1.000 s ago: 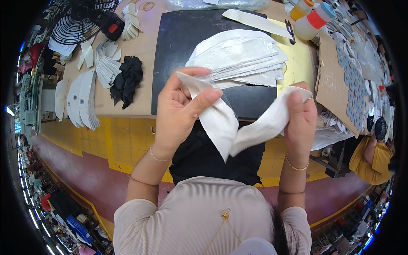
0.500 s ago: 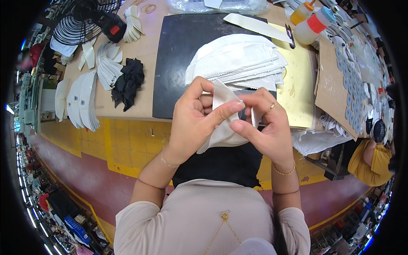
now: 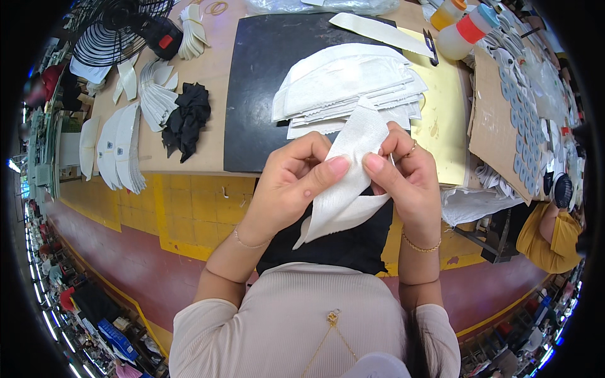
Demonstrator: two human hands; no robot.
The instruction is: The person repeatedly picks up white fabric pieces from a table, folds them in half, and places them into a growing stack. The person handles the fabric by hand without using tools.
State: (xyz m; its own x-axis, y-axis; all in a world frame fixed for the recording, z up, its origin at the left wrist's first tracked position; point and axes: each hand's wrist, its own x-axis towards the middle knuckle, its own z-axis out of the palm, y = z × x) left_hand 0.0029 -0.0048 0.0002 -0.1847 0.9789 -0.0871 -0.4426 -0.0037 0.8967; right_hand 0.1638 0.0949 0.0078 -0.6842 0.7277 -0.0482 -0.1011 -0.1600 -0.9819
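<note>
A white fabric piece [image 3: 354, 148], long and curved, is held up over the table's front edge between both hands. My left hand [image 3: 291, 179] pinches its left side, thumb on top and fingers behind. My right hand [image 3: 406, 176] grips the opposite edge the same way, thumb close to the left one. A lower flap of the piece folds round under the hands and hangs above my lap. Just beyond lies a fanned stack of white curved fabric pieces [image 3: 343, 79] on a black mat [image 3: 255, 82]. The fingertips behind the cloth are hidden.
Left on the table are a black fan [image 3: 110, 38], a crumpled black cloth [image 3: 188, 120] and stacks of white pieces [image 3: 120, 148]. On the right stand a glue-like bottle with a red band [image 3: 465, 36], a yellow sheet [image 3: 435, 132] and cardboard with grey ovals [image 3: 498, 120]. Another person's yellow sleeve [image 3: 548, 242] shows.
The fabric piece has been turned and opened out, its tip now pointing up and away over the stack. Both thumbs now press on its face, and the right hand has shifted slightly right.
</note>
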